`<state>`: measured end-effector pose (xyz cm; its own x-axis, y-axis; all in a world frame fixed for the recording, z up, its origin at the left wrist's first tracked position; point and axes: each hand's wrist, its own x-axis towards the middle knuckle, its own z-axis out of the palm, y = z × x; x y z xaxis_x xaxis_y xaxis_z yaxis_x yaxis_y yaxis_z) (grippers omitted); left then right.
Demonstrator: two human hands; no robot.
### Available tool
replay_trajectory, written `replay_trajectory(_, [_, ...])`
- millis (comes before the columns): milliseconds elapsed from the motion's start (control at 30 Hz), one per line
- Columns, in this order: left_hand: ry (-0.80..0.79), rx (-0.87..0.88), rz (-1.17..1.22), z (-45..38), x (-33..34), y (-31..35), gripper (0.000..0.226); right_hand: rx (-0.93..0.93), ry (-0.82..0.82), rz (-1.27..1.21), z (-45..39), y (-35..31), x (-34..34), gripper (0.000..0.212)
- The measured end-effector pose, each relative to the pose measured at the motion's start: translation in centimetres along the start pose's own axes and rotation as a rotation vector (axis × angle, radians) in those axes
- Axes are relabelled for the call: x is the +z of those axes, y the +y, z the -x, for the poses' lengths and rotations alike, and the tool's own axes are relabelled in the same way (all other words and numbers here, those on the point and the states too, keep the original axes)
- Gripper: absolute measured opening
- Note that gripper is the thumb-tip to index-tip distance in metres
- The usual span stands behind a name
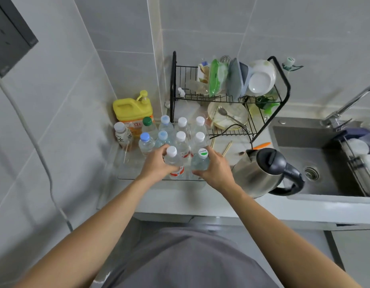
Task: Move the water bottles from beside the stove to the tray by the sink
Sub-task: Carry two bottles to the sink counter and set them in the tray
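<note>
Grey shirt (186, 258), bare forearms (109, 213)

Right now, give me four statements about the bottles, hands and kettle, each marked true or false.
1. The left hand grips a white-capped bottle. True.
2. The right hand is empty. False: it holds a bottle with a green-and-white cap.
3. The steel kettle stands between the clear tray and the sink. True.
4. The yellow detergent jug stands in the sink. False: it stands by the wall behind the bottles.
</note>
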<state>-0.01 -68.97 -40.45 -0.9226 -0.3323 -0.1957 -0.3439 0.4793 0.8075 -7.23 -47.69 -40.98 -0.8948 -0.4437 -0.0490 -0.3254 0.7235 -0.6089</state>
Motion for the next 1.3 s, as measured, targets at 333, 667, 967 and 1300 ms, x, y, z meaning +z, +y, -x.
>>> replay_trajectory(333, [-0.031,0.236,-0.239,-0.2,0.6,-0.5,0.048,-0.117,0.036,0.159,-1.8,-0.7,-1.6,0.037])
replay_trajectory(667, [-0.063,0.366,-0.426,-1.3,-1.1,1.3,0.031,-0.167,-0.136,0.359,-4.2,-1.5,-2.7,0.043])
replay_trajectory(967, [-0.097,0.392,-0.419,-1.9,-0.7,2.2,0.026,-0.238,-0.27,0.299,-5.0,-1.0,-4.7,0.027])
replay_trajectory(1300, [-0.167,0.387,-0.57,-2.7,-1.1,3.6,0.019,-0.279,-0.289,0.327,-4.5,-1.5,-3.6,0.029])
